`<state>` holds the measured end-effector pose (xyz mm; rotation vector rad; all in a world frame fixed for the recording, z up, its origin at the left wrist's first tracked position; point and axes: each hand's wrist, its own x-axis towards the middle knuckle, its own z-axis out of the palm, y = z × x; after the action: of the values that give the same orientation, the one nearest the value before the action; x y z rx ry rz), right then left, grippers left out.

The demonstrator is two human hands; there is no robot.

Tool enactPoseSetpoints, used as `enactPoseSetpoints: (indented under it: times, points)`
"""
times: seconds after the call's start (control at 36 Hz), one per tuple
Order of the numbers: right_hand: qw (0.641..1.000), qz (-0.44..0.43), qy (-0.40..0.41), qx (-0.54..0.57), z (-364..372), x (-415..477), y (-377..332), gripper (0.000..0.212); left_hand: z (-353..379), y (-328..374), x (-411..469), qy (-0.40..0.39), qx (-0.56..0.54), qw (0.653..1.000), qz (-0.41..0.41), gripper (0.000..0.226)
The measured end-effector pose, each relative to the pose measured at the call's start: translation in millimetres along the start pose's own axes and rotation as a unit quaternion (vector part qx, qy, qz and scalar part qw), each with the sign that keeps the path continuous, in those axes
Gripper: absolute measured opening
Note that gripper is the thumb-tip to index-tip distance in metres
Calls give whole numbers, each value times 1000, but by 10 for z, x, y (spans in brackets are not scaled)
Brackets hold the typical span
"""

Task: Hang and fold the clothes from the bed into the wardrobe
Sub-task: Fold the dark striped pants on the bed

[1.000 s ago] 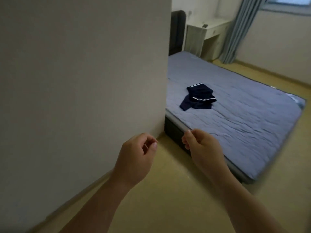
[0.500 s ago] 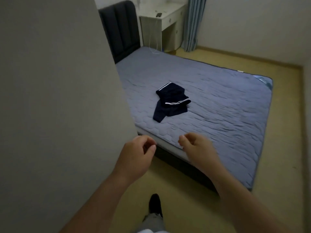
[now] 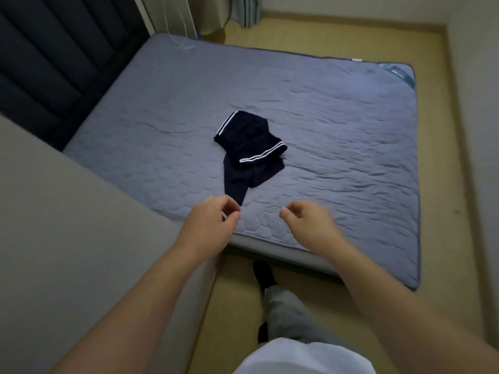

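One navy garment [image 3: 249,155] with white-striped hems lies crumpled near the middle of the bed [image 3: 351,125], on the quilted blue cover. Shirt or shorts, I cannot tell. No other clothing shows on the mattress. My left hand [image 3: 208,228] and right hand [image 3: 310,225] hover over the bed's near edge, just short of the garment's trailing end. Grip on both sides is loosely curled and holds nothing. I cannot pick out the wardrobe in view. Judgement: late in the task; this one piece is not yet picked up, folded or hung.
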<state>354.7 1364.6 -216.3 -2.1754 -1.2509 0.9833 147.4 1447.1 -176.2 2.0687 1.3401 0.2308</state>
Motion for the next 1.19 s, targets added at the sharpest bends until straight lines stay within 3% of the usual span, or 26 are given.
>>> enactPoseSetpoints:
  times: [0.17, 0.33, 0.5, 0.58, 0.69, 0.78, 0.89, 1.03, 1.11, 1.19]
  points:
    - [993, 93, -59, 35, 543, 1382, 155, 23, 145, -448, 1200, -66, 10, 995, -75, 6]
    - [971, 189, -109, 97, 1312, 2651, 295, 20, 507, -1041, 2323, -83, -69, 972, -208, 9]
    - [937, 287, -129, 152, 2082, 3635, 444, 11, 799, -1540, 2793, -24, -199, 914, -354, 6]
    - [926, 316, -149, 144, 2394, 4041, 590, 23, 808, -1716, 2681, -6, -205, 902, -380, 7]
    - [929, 306, -180, 104, 2637, 4480, 792, 38, 896, -1802, 2547, 16, -194, 903, -384, 8]
    - [930, 298, -204, 67, 2770, 4762, 910, 40, 1079, -1778, 2548, -28, -227, 892, -390, 2]
    - [933, 282, -222, 6, 2908, 5016, 976, 48, 1289, -1809, 2616, -69, -293, 864, -404, 11]
    - [929, 292, -227, -26, 3136, 5237, 1113, 51, 1474, -2026, 2696, -23, -335, 835, -436, 10]
    - [927, 332, -173, 30, 3130, 5269, 1147, 46, 1512, -2112, 2681, -3, -342, 832, -436, 11]
    - [936, 209, -220, -179, 3048, 5194, 1149, 40, 1522, -2169, 2674, 16, -349, 830, -434, 8]
